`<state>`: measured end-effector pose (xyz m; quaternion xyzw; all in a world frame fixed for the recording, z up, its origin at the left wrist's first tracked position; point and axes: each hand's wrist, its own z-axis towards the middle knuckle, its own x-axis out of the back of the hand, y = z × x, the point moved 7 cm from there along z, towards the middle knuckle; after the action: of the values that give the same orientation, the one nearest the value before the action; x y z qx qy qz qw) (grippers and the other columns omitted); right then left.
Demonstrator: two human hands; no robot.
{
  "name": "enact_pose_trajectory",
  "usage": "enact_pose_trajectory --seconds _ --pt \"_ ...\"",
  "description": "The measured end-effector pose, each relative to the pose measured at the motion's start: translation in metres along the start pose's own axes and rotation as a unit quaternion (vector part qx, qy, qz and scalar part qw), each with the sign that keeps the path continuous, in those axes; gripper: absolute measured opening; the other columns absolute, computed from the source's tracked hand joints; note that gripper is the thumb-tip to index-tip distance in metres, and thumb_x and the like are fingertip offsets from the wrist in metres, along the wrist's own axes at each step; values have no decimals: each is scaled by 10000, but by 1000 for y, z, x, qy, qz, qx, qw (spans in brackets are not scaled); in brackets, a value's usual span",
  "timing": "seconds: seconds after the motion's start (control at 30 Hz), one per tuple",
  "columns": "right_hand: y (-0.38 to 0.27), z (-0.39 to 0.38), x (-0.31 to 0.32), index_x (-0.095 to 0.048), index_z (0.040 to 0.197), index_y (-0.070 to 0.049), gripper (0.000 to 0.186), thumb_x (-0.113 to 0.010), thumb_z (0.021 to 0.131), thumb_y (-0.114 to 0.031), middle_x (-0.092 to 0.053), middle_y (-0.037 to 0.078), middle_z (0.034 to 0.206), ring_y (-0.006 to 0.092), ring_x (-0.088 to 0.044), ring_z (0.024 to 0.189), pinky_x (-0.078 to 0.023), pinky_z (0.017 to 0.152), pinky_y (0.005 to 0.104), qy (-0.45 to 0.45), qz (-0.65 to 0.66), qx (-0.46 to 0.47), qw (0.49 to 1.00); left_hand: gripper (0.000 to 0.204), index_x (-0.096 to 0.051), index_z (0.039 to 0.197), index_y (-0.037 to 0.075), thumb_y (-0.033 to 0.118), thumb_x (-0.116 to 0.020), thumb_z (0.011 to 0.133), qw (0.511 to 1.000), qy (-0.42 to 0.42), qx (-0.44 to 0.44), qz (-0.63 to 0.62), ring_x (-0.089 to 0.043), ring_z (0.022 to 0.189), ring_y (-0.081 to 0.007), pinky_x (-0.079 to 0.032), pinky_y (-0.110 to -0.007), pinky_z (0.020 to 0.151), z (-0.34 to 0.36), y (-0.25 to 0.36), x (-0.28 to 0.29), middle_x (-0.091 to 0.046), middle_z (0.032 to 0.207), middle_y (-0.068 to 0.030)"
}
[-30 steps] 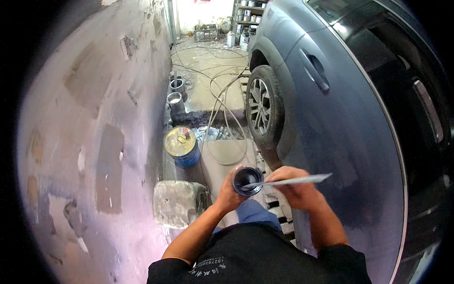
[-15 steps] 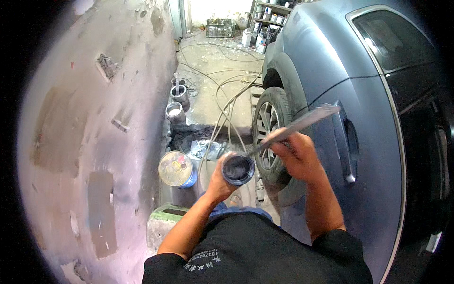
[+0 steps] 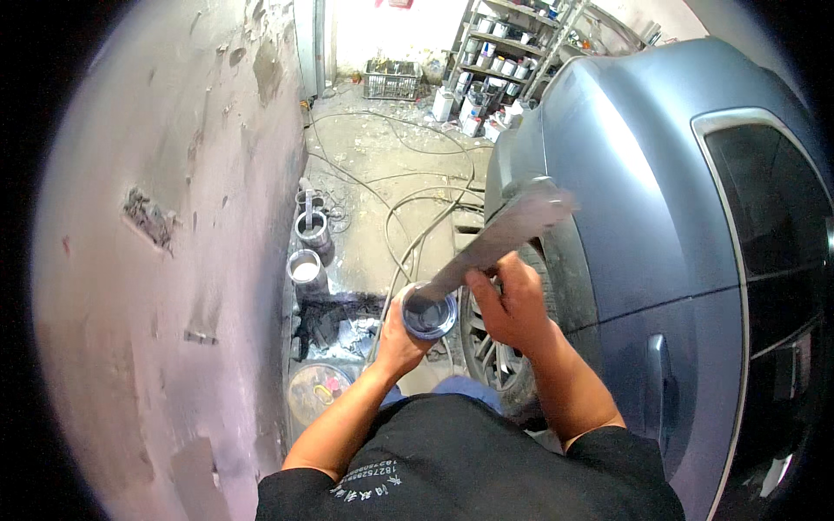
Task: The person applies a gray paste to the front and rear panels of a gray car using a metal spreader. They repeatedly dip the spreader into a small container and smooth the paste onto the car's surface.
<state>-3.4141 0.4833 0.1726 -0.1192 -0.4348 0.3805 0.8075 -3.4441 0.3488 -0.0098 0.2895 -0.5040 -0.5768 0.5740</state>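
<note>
My left hand (image 3: pixel 398 346) is wrapped round the side of a small cup (image 3: pixel 450 323), its mouth turned up and dark liquid inside. In my right hand (image 3: pixel 518 306) is a long, flat, grey stirring stick (image 3: pixel 497 238), gripped near its middle. The stick slants, its lower end reaching into the cup and its upper end, slightly blurred, sticking up to the right toward the car. My right fingers are closed round it just right of the cup.
A blue-grey car (image 3: pixel 621 217) stands close on my right, a patched wall (image 3: pixel 130 330) on the left. Along the wall are open cans (image 3: pixel 306 267) and a lidded bucket (image 3: pixel 304 398). Hoses (image 3: pixel 401 208) cross the floor. Further off are a crate (image 3: pixel 391 82) and a shelf of cans (image 3: pixel 499 54).
The stick's lower end now reaches into the cup, and its flat face shows more. My right hand has moved slightly left. The whole view has shifted, showing more of the far shelf.
</note>
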Motion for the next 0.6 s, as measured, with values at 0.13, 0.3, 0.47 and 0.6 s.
enact_pose_trajectory --seconds 0.13,0.3,0.47,0.6 --pt "32 39 -37 -603 942 -13 96 -630 874 -75 -624 161 860 331 -629 764 -502 682 405 -121 159 76 977 770 -405 1322 23 146 -826 689 1000 -20 -18 -2 -551 1145 -333 -440 -403 973 63 -20 10 -536 1239 -181" --pt "132 86 -5 -556 912 -2 77 -607 871 -42 -570 147 778 292 -589 680 -473 613 376 -46 64 -134 988 745 -421 1314 34 145 -822 696 998 -57 -2 -16 -546 1163 -323 -441 -392 973 140 -47 -4 -543 1248 -171" --pt "218 151 -42 -512 866 1 130 -580 884 -109 -523 196 731 394 -555 652 -440 578 443 64 -15 -96 993 714 -427 1296 16 116 -820 709 996 -63 -25 -57 -598 1079 -282 -473 -363 936 250 -92 -41 -570 1196 -157" --pt "296 188 -22 -538 851 2 150 -586 892 -134 -578 186 741 370 -593 638 -465 567 439 147 -69 -148 976 765 -389 1314 5 104 -834 699 991 -100 -66 -54 -587 1107 -266 -469 -361 952 353 -105 -81 -573 1206 -159"
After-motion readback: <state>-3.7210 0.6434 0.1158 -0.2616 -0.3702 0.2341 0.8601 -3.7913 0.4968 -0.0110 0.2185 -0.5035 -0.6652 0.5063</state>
